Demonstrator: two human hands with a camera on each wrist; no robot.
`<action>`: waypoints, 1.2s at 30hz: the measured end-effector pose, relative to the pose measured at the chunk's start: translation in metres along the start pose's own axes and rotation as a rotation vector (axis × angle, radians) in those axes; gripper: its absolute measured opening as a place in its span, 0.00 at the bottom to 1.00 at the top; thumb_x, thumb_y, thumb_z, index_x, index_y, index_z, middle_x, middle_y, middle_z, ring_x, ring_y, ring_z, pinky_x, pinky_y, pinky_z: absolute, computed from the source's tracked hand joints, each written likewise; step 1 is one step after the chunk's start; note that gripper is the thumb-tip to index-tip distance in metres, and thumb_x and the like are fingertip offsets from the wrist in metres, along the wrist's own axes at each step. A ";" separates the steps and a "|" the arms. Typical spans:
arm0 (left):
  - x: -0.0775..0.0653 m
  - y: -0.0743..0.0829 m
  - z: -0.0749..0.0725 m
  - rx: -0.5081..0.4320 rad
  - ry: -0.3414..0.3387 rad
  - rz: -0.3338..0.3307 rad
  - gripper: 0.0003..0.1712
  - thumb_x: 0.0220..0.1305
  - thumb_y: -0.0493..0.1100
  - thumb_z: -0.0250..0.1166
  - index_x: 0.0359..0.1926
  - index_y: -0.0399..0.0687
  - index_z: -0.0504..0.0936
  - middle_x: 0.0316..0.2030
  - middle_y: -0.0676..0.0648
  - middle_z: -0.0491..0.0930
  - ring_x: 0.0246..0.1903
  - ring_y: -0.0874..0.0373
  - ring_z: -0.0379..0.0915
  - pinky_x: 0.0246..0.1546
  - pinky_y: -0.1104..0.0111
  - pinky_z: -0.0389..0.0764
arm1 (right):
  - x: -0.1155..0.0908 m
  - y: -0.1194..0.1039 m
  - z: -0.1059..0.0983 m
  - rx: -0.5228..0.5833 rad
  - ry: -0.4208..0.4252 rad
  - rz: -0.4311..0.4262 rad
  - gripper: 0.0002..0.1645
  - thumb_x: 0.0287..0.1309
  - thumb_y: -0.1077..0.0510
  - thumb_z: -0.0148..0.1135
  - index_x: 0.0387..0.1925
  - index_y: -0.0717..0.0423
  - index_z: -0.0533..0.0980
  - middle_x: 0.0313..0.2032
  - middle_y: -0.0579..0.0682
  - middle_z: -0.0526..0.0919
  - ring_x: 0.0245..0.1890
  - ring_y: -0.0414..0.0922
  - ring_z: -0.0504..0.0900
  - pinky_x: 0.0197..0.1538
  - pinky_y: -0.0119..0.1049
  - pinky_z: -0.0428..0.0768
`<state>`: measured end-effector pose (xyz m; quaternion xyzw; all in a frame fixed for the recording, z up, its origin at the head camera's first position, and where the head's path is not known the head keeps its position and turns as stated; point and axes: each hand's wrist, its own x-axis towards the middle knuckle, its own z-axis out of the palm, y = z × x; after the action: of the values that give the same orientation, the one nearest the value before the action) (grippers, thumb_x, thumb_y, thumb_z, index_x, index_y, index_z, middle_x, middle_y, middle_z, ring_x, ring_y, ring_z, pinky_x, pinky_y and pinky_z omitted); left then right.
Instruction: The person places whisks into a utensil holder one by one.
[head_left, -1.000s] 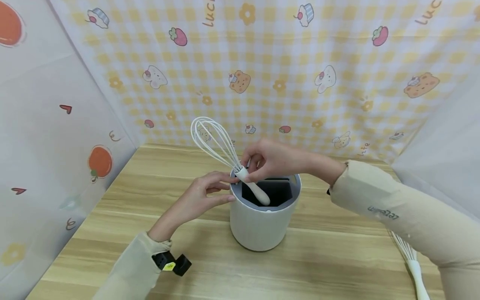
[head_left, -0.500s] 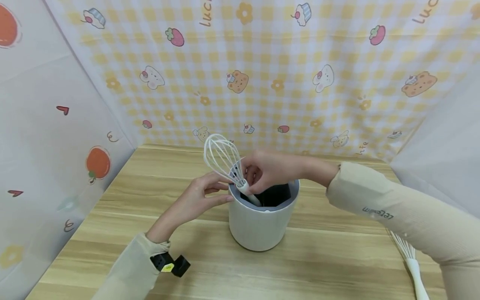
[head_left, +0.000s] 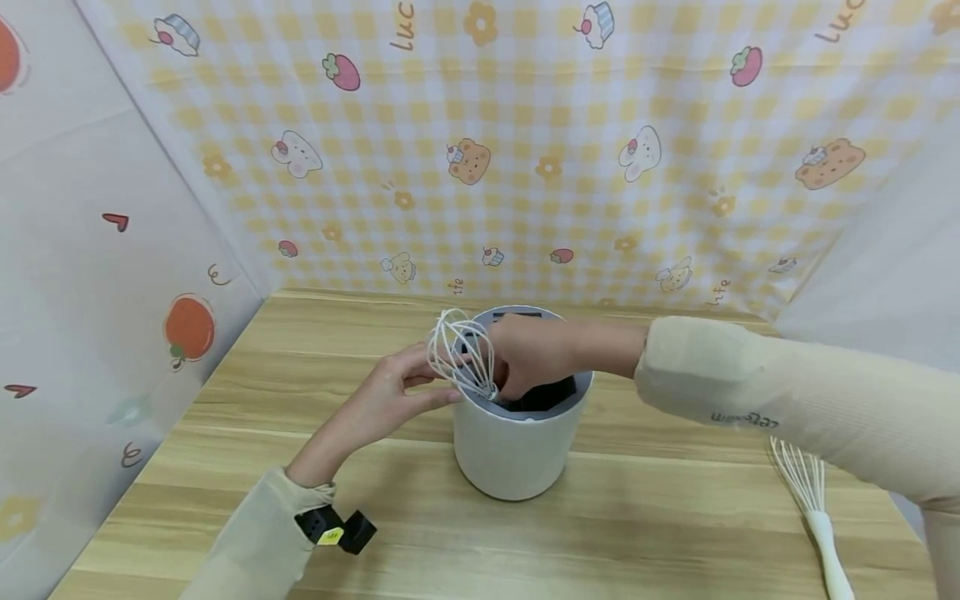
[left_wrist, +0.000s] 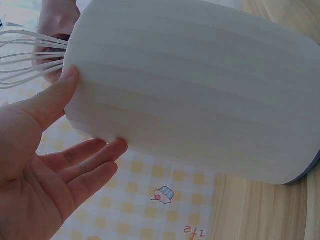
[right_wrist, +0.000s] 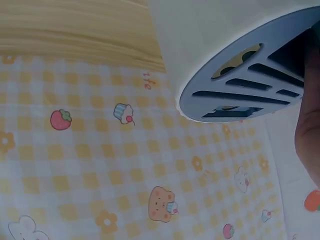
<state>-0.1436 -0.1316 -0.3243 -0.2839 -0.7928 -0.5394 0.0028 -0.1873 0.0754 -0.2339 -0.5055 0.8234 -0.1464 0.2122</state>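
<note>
Down at the utensil holder (head_left: 510, 458), touched by the spread left hand (head_left: 393, 385), a balloon whisk (head_left: 463, 356) was gripped by the right hand (head_left: 534, 352)!

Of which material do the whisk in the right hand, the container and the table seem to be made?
Whisk: silicone, plastic or coated metal, perhaps; its loops look evenly white, without metallic shine.
Container: probably matt plastic, being smooth and dull.
Table: wood or wood-look laminate, low sheen; grain streaks show, but cannot settle which.
</note>
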 end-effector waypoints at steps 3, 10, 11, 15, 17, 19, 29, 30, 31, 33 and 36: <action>0.001 0.000 0.000 -0.004 -0.005 0.009 0.22 0.54 0.37 0.68 0.52 0.44 0.78 0.50 0.47 0.74 0.50 0.55 0.72 0.51 0.57 0.74 | -0.001 -0.001 0.000 0.004 0.003 0.009 0.06 0.45 0.65 0.69 0.26 0.57 0.78 0.22 0.43 0.81 0.24 0.33 0.77 0.30 0.25 0.77; 0.000 0.001 0.000 0.008 -0.019 -0.001 0.18 0.54 0.38 0.67 0.48 0.47 0.79 0.49 0.48 0.74 0.46 0.56 0.76 0.50 0.65 0.75 | -0.007 0.002 -0.010 0.059 -0.032 0.049 0.08 0.43 0.62 0.70 0.27 0.59 0.78 0.22 0.41 0.77 0.23 0.33 0.71 0.28 0.26 0.73; -0.001 0.001 0.000 0.009 -0.018 0.000 0.18 0.54 0.38 0.67 0.48 0.46 0.79 0.49 0.48 0.74 0.46 0.55 0.76 0.50 0.66 0.75 | -0.008 0.002 -0.012 0.079 -0.047 0.060 0.08 0.44 0.62 0.70 0.26 0.59 0.78 0.20 0.41 0.76 0.21 0.33 0.70 0.27 0.26 0.73; 0.000 0.001 0.001 0.012 -0.015 0.004 0.19 0.54 0.39 0.67 0.49 0.45 0.78 0.49 0.48 0.75 0.46 0.56 0.76 0.49 0.68 0.75 | -0.016 0.003 -0.019 0.108 -0.089 0.104 0.08 0.46 0.61 0.69 0.26 0.59 0.76 0.16 0.41 0.73 0.17 0.33 0.67 0.22 0.26 0.68; 0.000 0.001 0.001 0.013 -0.016 0.005 0.19 0.55 0.39 0.67 0.49 0.45 0.78 0.50 0.48 0.74 0.46 0.56 0.76 0.48 0.68 0.75 | -0.020 0.003 -0.022 0.125 -0.094 0.119 0.09 0.47 0.61 0.69 0.25 0.59 0.75 0.17 0.41 0.75 0.17 0.34 0.68 0.22 0.26 0.68; 0.000 0.002 0.001 0.013 -0.017 0.004 0.19 0.55 0.40 0.67 0.50 0.46 0.78 0.51 0.49 0.74 0.46 0.56 0.76 0.48 0.68 0.75 | -0.023 0.003 -0.024 0.149 -0.099 0.136 0.09 0.47 0.62 0.69 0.25 0.59 0.74 0.19 0.43 0.78 0.20 0.34 0.72 0.24 0.27 0.71; 0.001 0.003 0.000 0.009 -0.022 -0.008 0.20 0.55 0.40 0.67 0.50 0.46 0.78 0.51 0.48 0.75 0.46 0.55 0.76 0.47 0.66 0.76 | -0.048 0.004 -0.038 0.306 0.006 0.215 0.23 0.49 0.67 0.67 0.48 0.72 0.74 0.39 0.56 0.83 0.42 0.45 0.81 0.43 0.34 0.80; 0.001 0.003 0.000 0.009 -0.023 -0.009 0.20 0.55 0.40 0.67 0.50 0.46 0.78 0.51 0.48 0.75 0.46 0.55 0.76 0.47 0.66 0.76 | -0.052 0.005 -0.039 0.313 0.023 0.221 0.23 0.49 0.66 0.67 0.48 0.71 0.73 0.39 0.57 0.82 0.42 0.45 0.81 0.43 0.34 0.80; 0.001 0.003 0.000 0.009 -0.025 -0.008 0.20 0.55 0.40 0.67 0.50 0.45 0.78 0.51 0.48 0.75 0.46 0.55 0.76 0.47 0.66 0.76 | -0.057 0.006 -0.041 0.326 0.038 0.224 0.23 0.49 0.67 0.66 0.48 0.72 0.73 0.40 0.58 0.82 0.42 0.46 0.81 0.43 0.35 0.80; 0.001 0.002 0.000 0.010 -0.027 -0.006 0.20 0.55 0.40 0.67 0.50 0.45 0.78 0.51 0.48 0.75 0.46 0.56 0.76 0.47 0.66 0.76 | -0.067 0.011 -0.043 0.363 0.074 0.242 0.23 0.50 0.66 0.66 0.48 0.73 0.72 0.40 0.59 0.82 0.42 0.47 0.81 0.44 0.35 0.80; 0.001 0.003 0.000 0.012 -0.027 -0.003 0.19 0.55 0.39 0.67 0.50 0.45 0.78 0.50 0.48 0.75 0.46 0.55 0.76 0.47 0.66 0.76 | -0.085 0.019 -0.045 0.389 0.138 0.267 0.23 0.50 0.65 0.66 0.48 0.73 0.72 0.40 0.60 0.82 0.42 0.48 0.81 0.44 0.36 0.80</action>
<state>-0.1431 -0.1301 -0.3217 -0.2900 -0.7963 -0.5308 -0.0071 -0.1902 0.1612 -0.1867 -0.3305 0.8519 -0.3069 0.2661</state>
